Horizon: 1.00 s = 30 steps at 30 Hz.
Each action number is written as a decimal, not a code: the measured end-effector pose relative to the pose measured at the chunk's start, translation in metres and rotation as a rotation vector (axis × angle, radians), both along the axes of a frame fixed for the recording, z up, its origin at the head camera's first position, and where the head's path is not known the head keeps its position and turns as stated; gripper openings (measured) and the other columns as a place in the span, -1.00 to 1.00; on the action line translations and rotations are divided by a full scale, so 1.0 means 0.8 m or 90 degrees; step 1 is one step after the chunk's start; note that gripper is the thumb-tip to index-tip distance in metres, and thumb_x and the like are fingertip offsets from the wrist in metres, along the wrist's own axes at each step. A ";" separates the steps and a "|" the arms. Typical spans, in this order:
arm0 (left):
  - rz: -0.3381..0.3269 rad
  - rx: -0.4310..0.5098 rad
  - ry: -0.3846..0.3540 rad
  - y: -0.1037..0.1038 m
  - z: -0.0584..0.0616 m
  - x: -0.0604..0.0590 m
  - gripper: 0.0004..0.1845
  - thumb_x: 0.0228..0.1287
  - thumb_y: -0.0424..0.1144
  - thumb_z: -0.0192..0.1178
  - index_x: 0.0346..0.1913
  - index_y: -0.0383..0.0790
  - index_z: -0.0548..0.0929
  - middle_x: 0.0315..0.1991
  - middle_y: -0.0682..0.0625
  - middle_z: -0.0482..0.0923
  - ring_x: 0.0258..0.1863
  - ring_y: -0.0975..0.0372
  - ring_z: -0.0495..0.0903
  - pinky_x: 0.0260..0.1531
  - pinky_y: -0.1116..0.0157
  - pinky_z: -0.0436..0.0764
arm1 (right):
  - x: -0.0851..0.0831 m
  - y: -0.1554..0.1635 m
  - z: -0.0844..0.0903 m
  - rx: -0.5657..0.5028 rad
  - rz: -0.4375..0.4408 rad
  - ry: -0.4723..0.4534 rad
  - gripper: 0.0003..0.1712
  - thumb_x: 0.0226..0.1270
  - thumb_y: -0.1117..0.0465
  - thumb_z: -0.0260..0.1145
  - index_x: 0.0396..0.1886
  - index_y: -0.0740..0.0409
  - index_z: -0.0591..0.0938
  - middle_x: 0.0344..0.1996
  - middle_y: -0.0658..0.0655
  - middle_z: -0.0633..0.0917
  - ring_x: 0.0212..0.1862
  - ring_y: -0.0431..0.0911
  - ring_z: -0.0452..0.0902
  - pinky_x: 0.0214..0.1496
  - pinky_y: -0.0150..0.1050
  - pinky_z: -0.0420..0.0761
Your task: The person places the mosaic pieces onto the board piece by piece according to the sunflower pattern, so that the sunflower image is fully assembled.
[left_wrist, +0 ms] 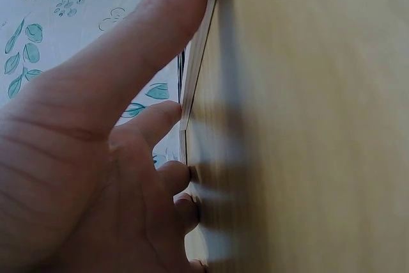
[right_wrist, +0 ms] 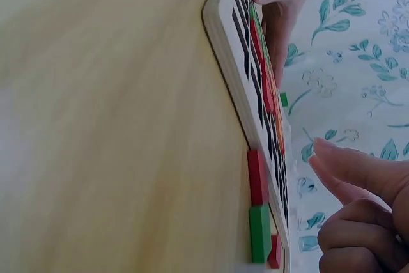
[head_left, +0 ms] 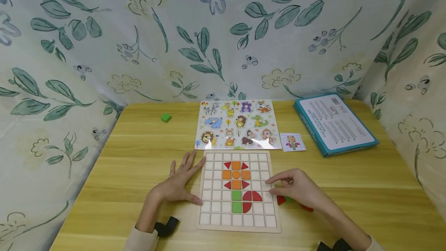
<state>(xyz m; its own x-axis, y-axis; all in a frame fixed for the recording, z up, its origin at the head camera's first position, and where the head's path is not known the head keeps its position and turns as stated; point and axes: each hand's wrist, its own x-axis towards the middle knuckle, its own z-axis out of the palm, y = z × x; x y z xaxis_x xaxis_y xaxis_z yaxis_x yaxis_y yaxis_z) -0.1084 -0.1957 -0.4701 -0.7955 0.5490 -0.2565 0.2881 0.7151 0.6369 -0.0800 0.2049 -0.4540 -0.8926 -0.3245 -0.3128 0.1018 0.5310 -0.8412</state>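
Note:
A wooden grid board (head_left: pixel 216 220) lies flat on the table. On it are orange squares (head_left: pixel 236 165) around an orange circle (head_left: pixel 236 174), red triangles (head_left: pixel 227 165), green squares (head_left: pixel 237 207) and red quarter-circle pieces (head_left: pixel 257 196). My left hand (head_left: pixel 175 184) has its fingers spread, touching the board's left edge. Over the right edge hovers my right hand (head_left: pixel 296 187), thumb and index finger extended and slightly apart, nothing visible between them. Beneath it lie loose red (right_wrist: pixel 257 177) and green (right_wrist: pixel 259 233) blocks, partly hidden by the hand in the head view.
Behind the board lies a sheet of cartoon animals (head_left: pixel 238 125). A small pattern card (head_left: pixel 292 142) is beside it, and a teal-edged box (head_left: pixel 336 125) lies at the back right. One green block (head_left: pixel 166 117) sits at the back left. A floral curtain (head_left: pixel 223 38) surrounds the table.

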 end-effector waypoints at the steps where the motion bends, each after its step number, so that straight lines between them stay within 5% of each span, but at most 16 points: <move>1: 0.000 0.000 0.001 0.000 0.000 0.000 0.36 -0.07 0.14 0.61 0.70 0.00 -0.06 0.69 -0.20 -0.59 0.66 -0.17 -0.62 0.43 -0.42 -0.63 | -0.001 0.007 0.000 0.010 -0.014 -0.001 -0.71 0.23 0.07 0.57 -0.08 0.03 0.84 -0.66 -0.03 0.29 -0.60 -0.23 0.19 -0.55 -0.43 0.18; 9: 0.000 0.002 0.001 0.000 0.000 0.000 0.36 -0.06 0.14 0.61 0.70 -0.01 -0.06 0.69 -0.21 -0.59 0.65 -0.18 -0.62 0.43 -0.42 -0.65 | -0.004 0.044 -0.004 0.058 -0.071 -0.013 -0.62 0.21 0.03 0.58 0.03 -0.03 0.82 -0.66 -0.02 0.29 -0.56 -0.19 0.23 -0.50 -0.37 0.26; 13: 0.000 0.004 0.001 0.000 0.000 0.000 0.36 -0.07 0.14 0.61 0.70 -0.01 -0.07 0.69 -0.21 -0.59 0.65 -0.17 -0.63 0.43 -0.41 -0.66 | -0.004 0.053 -0.006 0.054 -0.037 0.000 -0.62 0.15 0.07 0.62 -0.03 0.04 0.83 -0.66 -0.04 0.25 -0.56 -0.21 0.19 -0.49 -0.35 0.24; 21: -0.003 0.006 0.004 0.000 -0.001 0.000 0.36 -0.07 0.14 0.62 0.70 -0.01 -0.07 0.69 -0.20 -0.59 0.65 -0.17 -0.63 0.43 -0.41 -0.66 | -0.001 0.063 -0.010 0.027 0.042 -0.064 -0.61 0.06 0.25 0.64 -0.06 0.14 0.81 -0.64 -0.04 0.24 -0.54 -0.21 0.17 -0.50 -0.37 0.14; 30: -0.005 0.009 0.010 -0.002 -0.005 -0.001 0.36 -0.08 0.16 0.62 0.70 0.00 -0.06 0.69 -0.20 -0.58 0.66 -0.18 -0.61 0.42 -0.41 -0.66 | 0.001 0.063 -0.010 0.069 -0.022 -0.036 -0.59 0.01 0.27 0.66 -0.09 0.15 0.77 -0.64 -0.02 0.27 -0.55 -0.18 0.20 -0.49 -0.33 0.22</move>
